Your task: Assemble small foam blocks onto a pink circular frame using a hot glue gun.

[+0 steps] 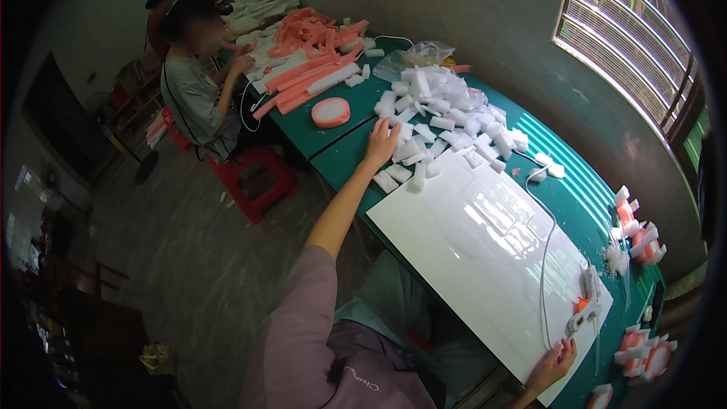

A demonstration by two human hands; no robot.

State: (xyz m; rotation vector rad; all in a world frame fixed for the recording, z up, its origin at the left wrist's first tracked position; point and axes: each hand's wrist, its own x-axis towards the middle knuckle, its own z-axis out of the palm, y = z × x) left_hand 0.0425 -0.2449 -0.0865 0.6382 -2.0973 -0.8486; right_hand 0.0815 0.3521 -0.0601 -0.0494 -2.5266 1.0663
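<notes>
My left hand reaches over the near left side of a heap of white foam blocks, its fingers stretched out and touching the blocks. No block shows clearly lifted in it. My right hand rests at the near right edge of a glossy white board, fingers loosely bent and apart, with nothing visible in them. Just beyond it a white glue gun with an orange part lies on the board. Its white cord runs across the board and down close to my right hand.
Foam pieces in pink and white stand along the right end of the green table. A pink-rimmed foam ring and pink strips lie at the left. A person works there, near a red stool. Clear plastic bags lie behind the heap.
</notes>
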